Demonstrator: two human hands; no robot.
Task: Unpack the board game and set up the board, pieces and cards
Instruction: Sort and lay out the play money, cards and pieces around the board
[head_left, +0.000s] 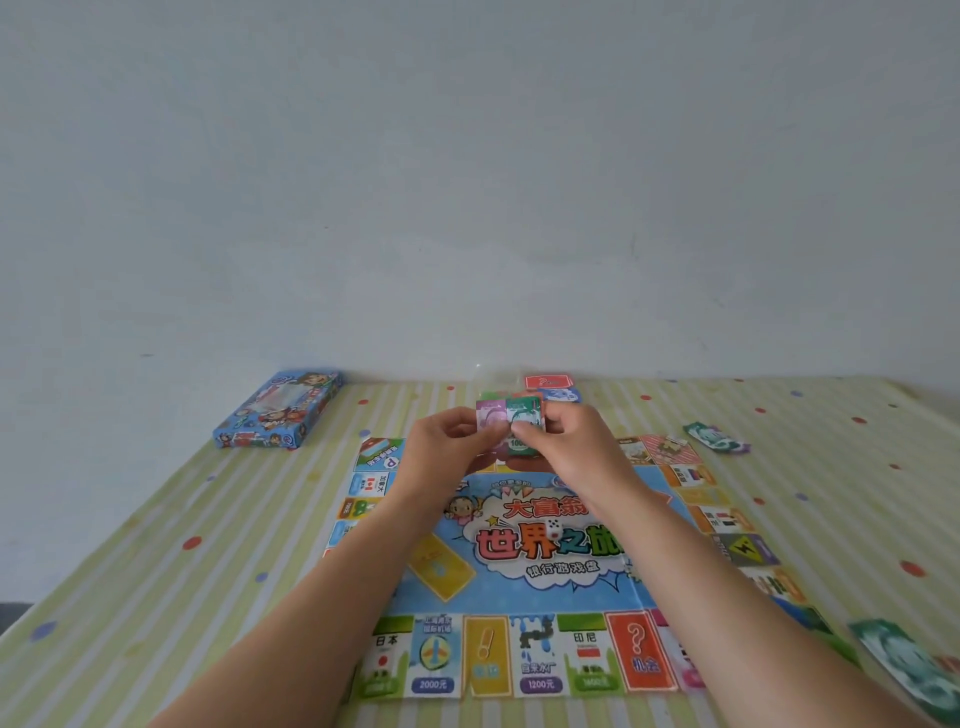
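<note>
The colourful paper game board (519, 587) lies unfolded flat on the striped cloth in front of me. Both hands are raised over its far edge. My left hand (447, 447) pinches a small stack of play-money notes (493, 415), purple on top. My right hand (576, 441) pinches a green note (524, 415) at the same stack. A white die (554, 526) sits on the board's middle. A red question-mark card pile (545, 382) and blue cards (563, 395) lie just beyond my hands.
The blue game box (278, 410) lies at the far left by the wall. Green notes (714, 436) lie to the right of the board, and another green note pile (904, 660) sits near my right forearm. A grey wall stands behind the cloth-covered surface (156, 545).
</note>
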